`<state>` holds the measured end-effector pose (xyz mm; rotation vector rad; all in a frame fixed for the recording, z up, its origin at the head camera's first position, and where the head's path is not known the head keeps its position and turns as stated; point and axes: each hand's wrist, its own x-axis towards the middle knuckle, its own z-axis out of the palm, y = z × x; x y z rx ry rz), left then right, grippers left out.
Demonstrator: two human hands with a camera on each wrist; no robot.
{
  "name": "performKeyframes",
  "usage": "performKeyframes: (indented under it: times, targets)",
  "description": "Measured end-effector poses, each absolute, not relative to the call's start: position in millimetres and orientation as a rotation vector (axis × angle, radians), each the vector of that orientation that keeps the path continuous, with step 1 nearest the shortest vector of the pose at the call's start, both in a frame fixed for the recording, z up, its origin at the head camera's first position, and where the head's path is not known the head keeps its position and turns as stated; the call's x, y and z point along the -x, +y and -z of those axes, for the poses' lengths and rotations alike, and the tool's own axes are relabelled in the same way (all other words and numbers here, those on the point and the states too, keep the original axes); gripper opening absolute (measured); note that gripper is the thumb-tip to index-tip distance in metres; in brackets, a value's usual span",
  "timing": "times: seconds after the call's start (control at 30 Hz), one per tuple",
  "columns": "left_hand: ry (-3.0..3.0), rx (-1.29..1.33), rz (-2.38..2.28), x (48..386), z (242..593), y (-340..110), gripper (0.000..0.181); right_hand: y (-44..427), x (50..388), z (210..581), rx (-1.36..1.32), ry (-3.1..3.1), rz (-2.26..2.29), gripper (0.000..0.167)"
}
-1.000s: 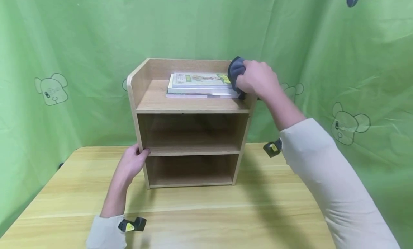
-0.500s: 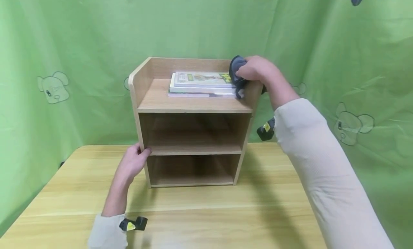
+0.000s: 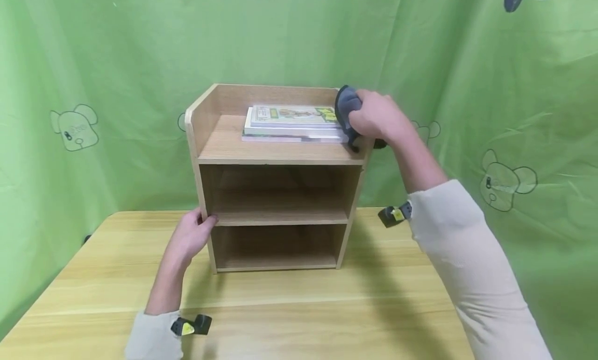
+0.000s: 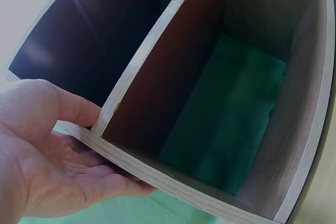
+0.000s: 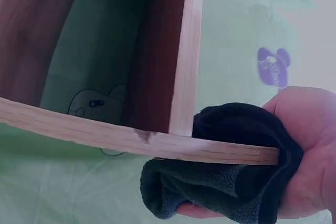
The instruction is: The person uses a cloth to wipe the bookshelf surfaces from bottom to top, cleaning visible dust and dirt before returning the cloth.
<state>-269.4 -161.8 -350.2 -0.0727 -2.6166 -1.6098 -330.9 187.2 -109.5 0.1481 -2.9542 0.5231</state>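
A wooden shelf unit [image 3: 280,162] with two open compartments below its top stands on the table. My left hand [image 3: 190,236] grips its left side panel at the middle board; in the left wrist view the thumb [image 4: 79,109] lies inside and the other fingers lie along the outside. At the upper right, my right hand [image 3: 379,116] holds a dark grey cloth [image 3: 347,106] over the right side panel. The right wrist view shows this cloth [image 5: 226,182] folded around both faces of the panel's edge [image 5: 231,150], some fingers hidden behind it.
A short stack of books [image 3: 294,125] lies on the top board, its right end close to the cloth. Beneath the unit spreads a light wooden table [image 3: 289,318]. A green curtain [image 3: 140,49] with printed bear heads hangs behind and at both sides.
My right hand and the cloth went back along the right panel, then came forward and down again. My left hand keeps its hold, and the shelf unit and books stay put.
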Motion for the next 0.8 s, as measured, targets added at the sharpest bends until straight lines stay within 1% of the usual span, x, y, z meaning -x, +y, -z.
performKeyframes:
  times: [0.2,0.37,0.6,0.8]
  targets:
    - [-2.606,0.078,1.620,269.7,350.3,-161.5,0.051,186.6,312.3,140.1,-0.096,-2.687,-0.654,0.065]
    - [-2.613,0.069,1.606,268.7,350.2,-161.4,0.050,180.5,305.1,178.0,-0.086,-2.370,-0.799,0.067]
    - [-2.630,0.056,1.561,267.8,350.4,-161.1,0.047,177.8,307.8,240.4,-0.234,-1.944,-0.936,0.075]
    - [-2.632,0.053,1.536,267.4,350.5,-159.1,0.045,182.2,308.8,280.5,-0.331,-1.793,-1.084,0.070]
